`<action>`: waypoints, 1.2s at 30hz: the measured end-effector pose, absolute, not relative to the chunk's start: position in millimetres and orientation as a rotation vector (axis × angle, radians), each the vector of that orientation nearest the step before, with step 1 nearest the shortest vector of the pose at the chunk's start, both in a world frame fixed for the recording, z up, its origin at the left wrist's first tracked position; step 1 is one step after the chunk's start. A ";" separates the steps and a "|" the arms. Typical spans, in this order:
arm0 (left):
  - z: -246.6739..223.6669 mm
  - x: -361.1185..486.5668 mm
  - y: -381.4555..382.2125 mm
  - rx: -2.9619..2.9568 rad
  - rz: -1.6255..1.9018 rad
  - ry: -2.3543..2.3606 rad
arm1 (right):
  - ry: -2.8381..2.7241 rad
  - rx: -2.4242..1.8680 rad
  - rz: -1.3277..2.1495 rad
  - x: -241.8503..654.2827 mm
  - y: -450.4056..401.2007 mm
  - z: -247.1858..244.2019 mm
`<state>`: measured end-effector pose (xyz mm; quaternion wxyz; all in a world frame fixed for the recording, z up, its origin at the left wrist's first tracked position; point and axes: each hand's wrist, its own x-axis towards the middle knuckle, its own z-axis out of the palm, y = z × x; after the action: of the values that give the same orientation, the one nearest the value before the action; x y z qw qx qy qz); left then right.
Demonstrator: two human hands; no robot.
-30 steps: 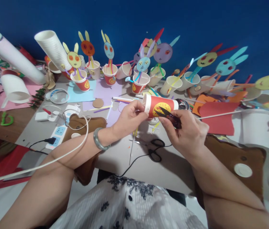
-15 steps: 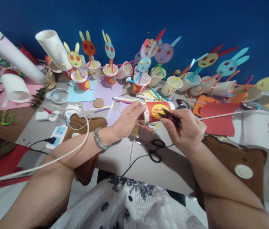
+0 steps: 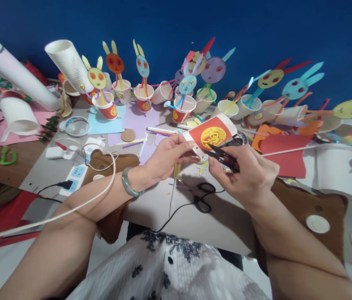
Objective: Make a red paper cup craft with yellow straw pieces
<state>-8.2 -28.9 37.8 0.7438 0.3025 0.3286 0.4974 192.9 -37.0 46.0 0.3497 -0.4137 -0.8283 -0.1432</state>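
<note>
My left hand (image 3: 171,156) pinches a red and white paper cup (image 3: 215,132) with a yellow emblem by its white edge. The cup is tilted, and its wall looks partly opened out into a curved sheet. Closed around a pair of black scissors (image 3: 222,157), my right hand (image 3: 247,171) is just right of the cup. The dark, pointed blades lie in front of the cup's lower edge; whether they touch it I cannot tell. Below the hands, a second pair of scissors (image 3: 203,196) with black handles rests on the grey table (image 3: 191,227).
Paper cups with rabbit figures, one with a blue face (image 3: 188,85), line the back. A power strip (image 3: 75,177) and white cable (image 3: 101,193) are at left, the cable crossing above my left forearm. Red paper (image 3: 283,158) and a brown bear-shaped mat (image 3: 315,208) are at right.
The cup has swung up at its right end, and its wall now spreads out more like a sheet. The scissors' blades have moved from over the emblem to the cup's lower edge.
</note>
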 end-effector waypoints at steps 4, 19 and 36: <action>37.1 -6.5 -29.4 0.646 1.149 0.704 | -2.165 -1.037 -0.610 186.4 -43.3 48.1; 37.2 -4.1 -32.9 0.653 1.185 0.684 | -2.201 -1.179 -0.648 183.7 -48.8 38.9; 34.2 -2.9 -33.0 0.622 1.136 0.749 | -2.173 -1.293 -0.657 180.8 -49.2 35.3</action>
<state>-2.9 -33.0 34.2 0.7331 0.2826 0.3404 0.5166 180.8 -49.2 35.3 0.2616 -0.4777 -0.8028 -0.2428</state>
